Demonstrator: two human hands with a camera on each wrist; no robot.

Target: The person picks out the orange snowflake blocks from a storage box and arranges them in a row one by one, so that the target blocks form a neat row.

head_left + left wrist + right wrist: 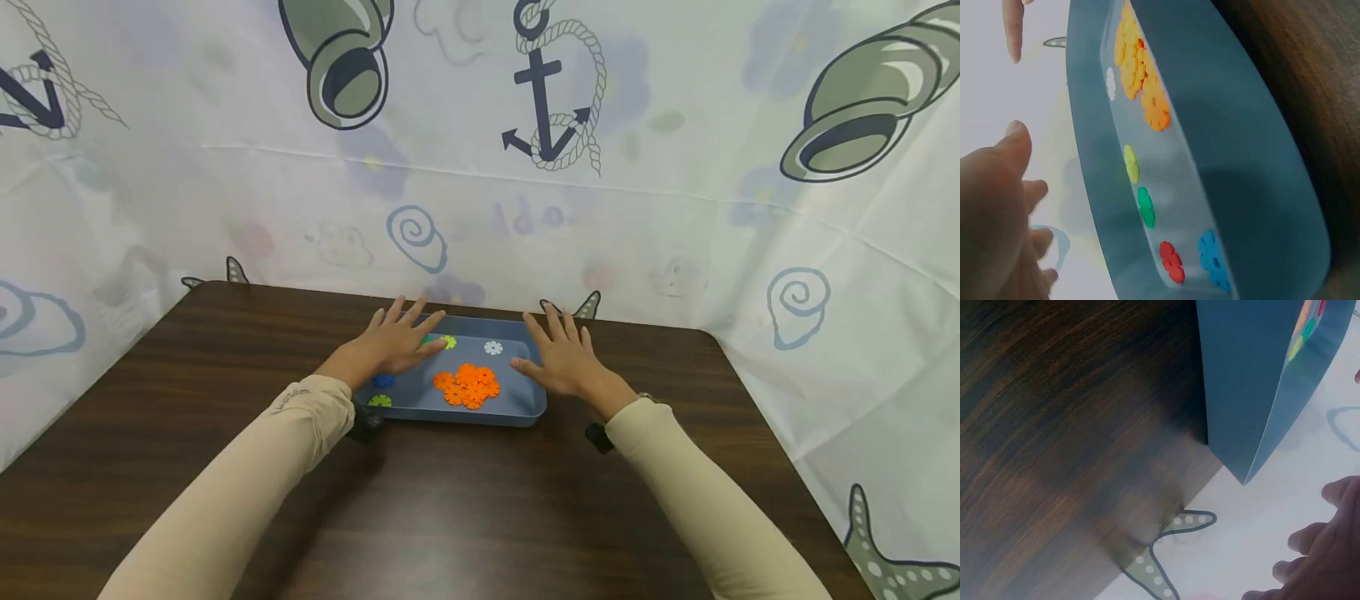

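A blue-grey tray lies on the table, holding small flower-shaped plastic discs. Orange discs are heaped near its middle, with a white disc behind them. My left hand is held over the tray's left part, fingers spread, nothing in it. Over the right edge my right hand is likewise spread and holds nothing. In the left wrist view a red disc, a green disc, a yellow disc and a blue disc lie toward one end of the tray.
The dark wood-grain table extends around the tray on all sides. Behind it and along both sides hangs a white cloth printed with anchors, shells and starfish. A yellow-green disc sits in the tray's near left corner.
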